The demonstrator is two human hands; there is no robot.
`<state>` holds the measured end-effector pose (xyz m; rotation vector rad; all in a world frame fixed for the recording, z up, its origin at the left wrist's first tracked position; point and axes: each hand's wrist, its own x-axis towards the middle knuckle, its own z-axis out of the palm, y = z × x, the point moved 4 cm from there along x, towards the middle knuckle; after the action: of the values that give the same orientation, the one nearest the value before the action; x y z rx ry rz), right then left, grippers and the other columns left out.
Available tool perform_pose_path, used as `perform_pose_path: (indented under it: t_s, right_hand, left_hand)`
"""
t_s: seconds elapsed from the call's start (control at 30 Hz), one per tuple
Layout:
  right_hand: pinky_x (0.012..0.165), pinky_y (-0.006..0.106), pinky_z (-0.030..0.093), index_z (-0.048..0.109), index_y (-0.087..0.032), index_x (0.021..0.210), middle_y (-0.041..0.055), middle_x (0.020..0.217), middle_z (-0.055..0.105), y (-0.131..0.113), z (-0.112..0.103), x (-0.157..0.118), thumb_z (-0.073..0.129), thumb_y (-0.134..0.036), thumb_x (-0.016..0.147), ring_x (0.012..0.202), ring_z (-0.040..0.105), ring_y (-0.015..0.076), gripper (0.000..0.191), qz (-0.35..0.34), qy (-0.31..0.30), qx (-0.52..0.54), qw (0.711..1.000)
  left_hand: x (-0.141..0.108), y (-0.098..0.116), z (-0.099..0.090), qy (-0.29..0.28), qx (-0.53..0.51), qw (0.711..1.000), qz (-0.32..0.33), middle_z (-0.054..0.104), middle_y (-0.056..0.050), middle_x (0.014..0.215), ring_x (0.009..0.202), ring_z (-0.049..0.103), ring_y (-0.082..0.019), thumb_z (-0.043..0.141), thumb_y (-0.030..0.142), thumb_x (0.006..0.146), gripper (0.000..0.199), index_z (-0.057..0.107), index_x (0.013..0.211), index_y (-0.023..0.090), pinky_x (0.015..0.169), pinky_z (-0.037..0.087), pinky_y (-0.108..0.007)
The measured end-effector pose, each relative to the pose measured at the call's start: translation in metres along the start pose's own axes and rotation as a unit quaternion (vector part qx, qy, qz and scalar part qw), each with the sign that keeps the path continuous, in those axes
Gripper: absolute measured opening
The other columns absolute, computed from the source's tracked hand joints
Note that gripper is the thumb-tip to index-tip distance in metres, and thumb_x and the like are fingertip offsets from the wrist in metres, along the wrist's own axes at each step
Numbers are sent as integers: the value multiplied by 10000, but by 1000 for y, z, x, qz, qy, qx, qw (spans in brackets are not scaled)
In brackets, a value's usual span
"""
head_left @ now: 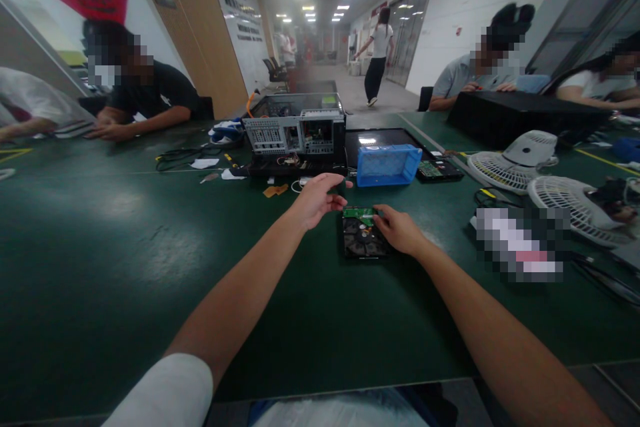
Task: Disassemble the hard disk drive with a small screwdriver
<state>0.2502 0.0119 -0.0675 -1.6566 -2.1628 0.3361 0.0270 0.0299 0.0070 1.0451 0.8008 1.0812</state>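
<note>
A hard drive (364,240) lies on the green table with its green circuit board and dark metal underside facing up. My right hand (400,230) grips its right edge, fingers bent over the upper right corner. Above the drive's upper left corner is my left hand (320,201), index finger stretched forward and the other fingers curled. A small dark upright shape shows between its fingers; I cannot make out what it is. Just beyond the hands stand a blue plastic bin (389,167), tipped on its side, and an opened computer case (295,133).
Another drive with a green board (440,169) lies right of the bin. White fans (505,167) and a blurred-out item (517,243) are to the right. Brown scraps (275,191) and cables (183,157) lie left. Several people sit around the table; one walks behind.
</note>
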Motion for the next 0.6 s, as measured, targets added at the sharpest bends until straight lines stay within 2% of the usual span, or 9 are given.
perform_pose_path:
  t_s: [0.37, 0.47, 0.6]
  right_hand:
    - [667, 260, 416, 570, -198, 1353, 60, 885, 743, 3, 2, 2, 477, -387, 1012, 749, 672, 192, 401, -4, 4, 0, 1000]
    - [668, 261, 418, 572, -196, 1349, 58, 882, 745, 3, 3, 2, 483, -376, 1010, 743, 672, 192, 394, -6, 7, 4, 1000]
    - [659, 264, 418, 570, -192, 1354, 55, 863, 743, 2, 2, 1, 480, -367, 1011, 728, 669, 191, 395, -5, 2, 11, 1000]
  left_hand:
    - [-1, -3, 6, -18, -16, 999, -42, 665, -107, 1007, 705, 708, -161, 662, 291, 870, 221, 720, 1024, 143, 566, 550, -231]
    - [-2, -4, 9, -20, -27, 998, -50, 664, -105, 980, 742, 728, -191, 634, 267, 892, 180, 681, 1001, 132, 621, 587, -267]
    - [-1, -4, 10, -15, -64, 997, -39, 673, -112, 948, 830, 745, -242, 634, 190, 889, 88, 610, 944, 127, 778, 624, -368]
